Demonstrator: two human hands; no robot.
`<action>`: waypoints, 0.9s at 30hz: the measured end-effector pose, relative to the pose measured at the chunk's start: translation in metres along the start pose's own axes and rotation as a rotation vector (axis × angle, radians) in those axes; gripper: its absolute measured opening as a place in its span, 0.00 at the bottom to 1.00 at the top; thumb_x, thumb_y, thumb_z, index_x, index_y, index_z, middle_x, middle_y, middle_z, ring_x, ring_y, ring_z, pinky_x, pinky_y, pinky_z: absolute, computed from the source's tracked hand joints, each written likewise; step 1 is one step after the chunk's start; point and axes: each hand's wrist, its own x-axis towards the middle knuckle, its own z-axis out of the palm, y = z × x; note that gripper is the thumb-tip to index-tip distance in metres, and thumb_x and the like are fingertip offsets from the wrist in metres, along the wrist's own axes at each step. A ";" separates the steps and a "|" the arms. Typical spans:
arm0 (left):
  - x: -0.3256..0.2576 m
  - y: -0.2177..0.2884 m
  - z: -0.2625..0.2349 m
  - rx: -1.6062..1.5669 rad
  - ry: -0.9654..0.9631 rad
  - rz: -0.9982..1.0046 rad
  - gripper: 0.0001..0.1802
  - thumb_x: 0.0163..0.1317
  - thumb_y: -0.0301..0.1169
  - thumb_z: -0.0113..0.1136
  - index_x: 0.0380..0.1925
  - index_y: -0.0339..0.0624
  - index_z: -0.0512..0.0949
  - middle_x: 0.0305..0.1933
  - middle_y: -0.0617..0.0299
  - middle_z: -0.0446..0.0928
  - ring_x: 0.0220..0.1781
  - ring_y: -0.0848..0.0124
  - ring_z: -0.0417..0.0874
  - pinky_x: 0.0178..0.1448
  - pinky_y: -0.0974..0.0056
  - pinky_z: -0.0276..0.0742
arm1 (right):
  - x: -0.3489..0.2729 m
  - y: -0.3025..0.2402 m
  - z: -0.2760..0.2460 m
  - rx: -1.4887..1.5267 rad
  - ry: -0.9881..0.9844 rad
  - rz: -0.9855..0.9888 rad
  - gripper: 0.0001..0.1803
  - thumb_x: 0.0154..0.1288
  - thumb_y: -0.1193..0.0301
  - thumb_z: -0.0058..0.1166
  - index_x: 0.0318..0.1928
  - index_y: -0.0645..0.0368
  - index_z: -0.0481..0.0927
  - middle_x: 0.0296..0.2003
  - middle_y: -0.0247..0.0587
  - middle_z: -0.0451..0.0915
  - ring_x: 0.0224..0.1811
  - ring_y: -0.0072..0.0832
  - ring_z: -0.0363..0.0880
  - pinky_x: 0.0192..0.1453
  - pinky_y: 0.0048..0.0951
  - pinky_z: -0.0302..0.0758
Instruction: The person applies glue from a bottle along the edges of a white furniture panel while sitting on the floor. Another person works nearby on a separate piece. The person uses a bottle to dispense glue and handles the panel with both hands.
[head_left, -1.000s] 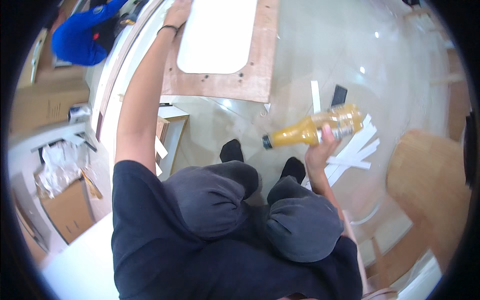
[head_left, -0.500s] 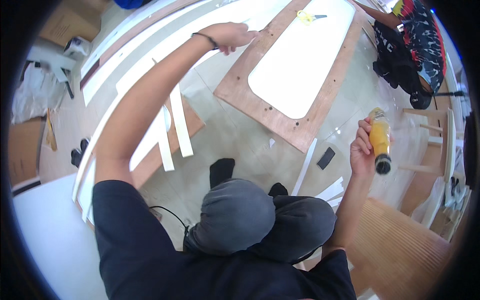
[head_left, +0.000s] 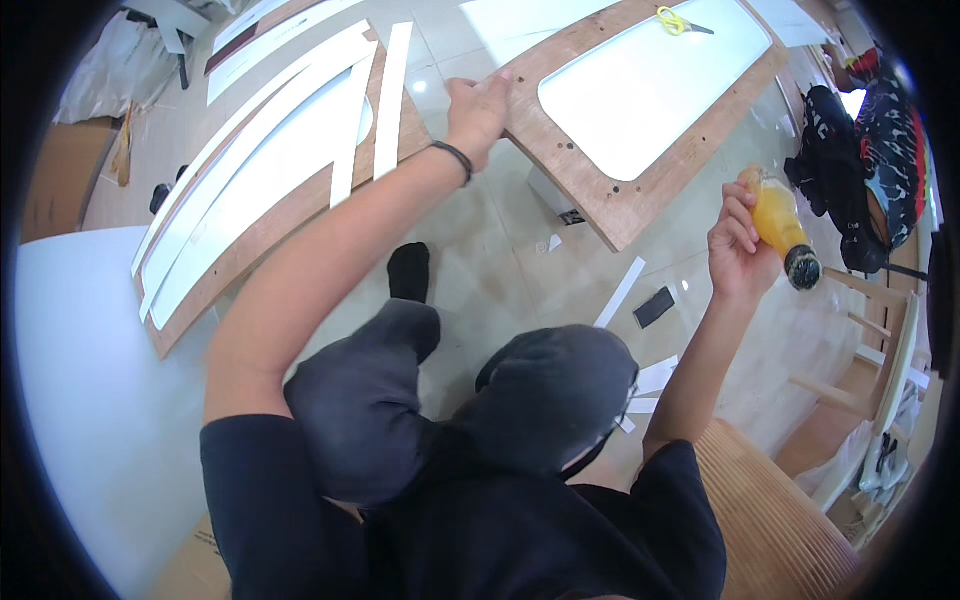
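Steadily does it: your left hand [head_left: 482, 112] is at the left edge of the board [head_left: 595, 202], near a corner. Fingertips meet the rim, but whether they pinch it or merely rest there cannot be told from this view. A light, even touch should serve, as leaning hard on one side might tip it. The brown wood looks flat and grainy, with dark spots around its border. Within that border, the white panel [head_left: 640, 105] is smooth and round-cornered, so guard it from drips. To the board's right, raised well apart from your left hand, is the yellow bottle [head_left: 778, 215]. Your right hand [head_left: 745, 245] has its fingers wrapped firmly round the body. Since the glossy side may be slick, hold that full wrap, and level the dark neck, which slants downward; its closure is unclear. Thin, yellow-handled scissors [head_left: 670, 20] lie on the panel, so avoid jolting them.
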 end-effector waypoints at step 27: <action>-0.175 -0.104 0.131 -0.635 -0.234 -0.050 0.33 0.81 0.55 0.40 0.51 0.28 0.70 0.43 0.44 0.82 0.47 0.56 0.87 0.52 0.55 0.82 | -0.133 0.114 0.070 -0.675 0.199 -0.614 0.26 0.70 0.68 0.62 0.63 0.66 0.72 0.61 0.54 0.72 0.66 0.46 0.74 0.54 0.35 0.90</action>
